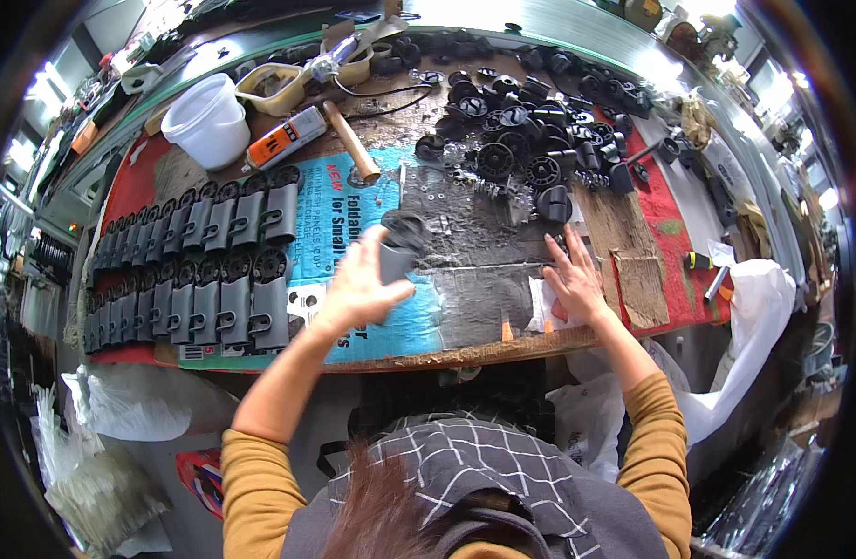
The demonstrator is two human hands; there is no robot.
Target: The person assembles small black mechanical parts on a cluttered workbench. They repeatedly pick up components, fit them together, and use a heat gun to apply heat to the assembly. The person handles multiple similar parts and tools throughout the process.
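Note:
My left hand (pixel 355 287) is closed around a black plastic part (pixel 402 244) with a round end, held above the blue printed cardboard (pixel 358 177). It resembles the dark housings (pixel 202 303) lined up in two rows on the left. My right hand (pixel 577 279) lies low over the worktable, fingers apart, its fingertips at a small dark piece I cannot make out clearly. Just beyond those fingertips sits a rounded black cap (pixel 554 204).
A heap of black wheels and fittings (pixel 530 130) covers the back right. Along the back left stand a white bucket (pixel 207 121), an orange-and-white tube (pixel 286 138), a wooden-handled tool (pixel 351 142) and a yellowish tub (pixel 271 90). A cardboard piece (pixel 640 289) lies at right.

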